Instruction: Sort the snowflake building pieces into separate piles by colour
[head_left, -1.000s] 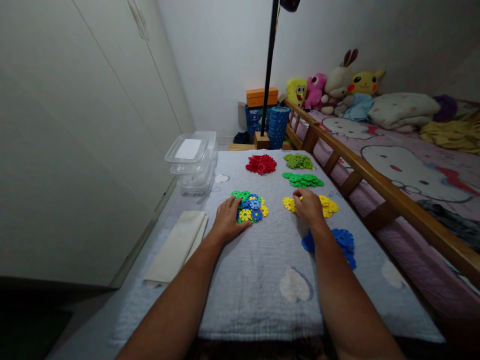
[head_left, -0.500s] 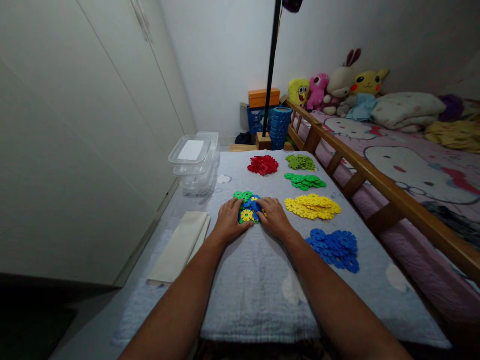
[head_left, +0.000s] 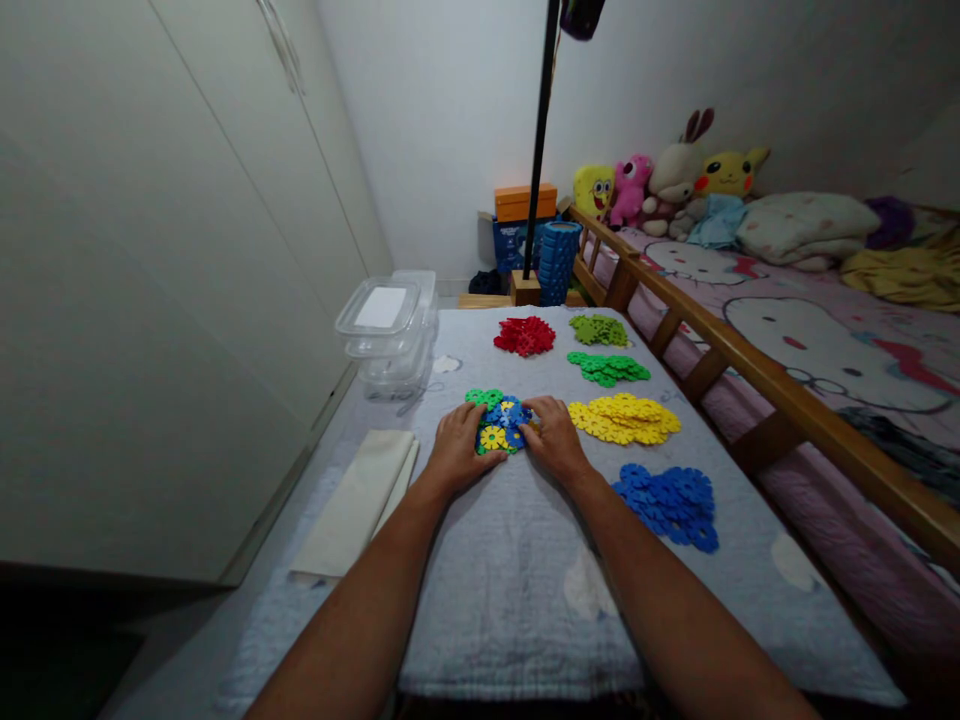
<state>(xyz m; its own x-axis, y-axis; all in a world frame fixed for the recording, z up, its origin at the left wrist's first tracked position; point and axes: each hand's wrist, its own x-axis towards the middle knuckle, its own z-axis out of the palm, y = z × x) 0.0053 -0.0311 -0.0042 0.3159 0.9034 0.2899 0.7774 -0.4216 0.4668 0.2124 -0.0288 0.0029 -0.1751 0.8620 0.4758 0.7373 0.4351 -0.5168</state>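
A small mixed pile of plastic snowflake discs (head_left: 493, 437), in blue, yellow and green, lies on the cloth mid-table. My left hand (head_left: 459, 440) cups its left side, thumb along the near edge and fingers at the back. On the right side, my right hand (head_left: 553, 436) curls its fingers and thumb round the edge discs. Fingertips of both hands are partly hidden. Sorted heaps lie around: red discs (head_left: 525, 337), olive green discs (head_left: 598, 330), bright green discs (head_left: 608, 368), yellow discs (head_left: 625, 419) and blue discs (head_left: 667, 505).
Stacked clear plastic containers (head_left: 386, 335) stand at the table's back left. A folded cream cloth (head_left: 356, 505) lies in front of them. Along the right runs a wooden bed rail (head_left: 720, 350), with plush toys beyond it. A black pole (head_left: 539, 150) rises behind the table.
The view has tilted slightly upward, so everything sits a little lower. My right hand has shifted slightly at the pile's right edge, showing more blue discs. The sorted heaps stay put.
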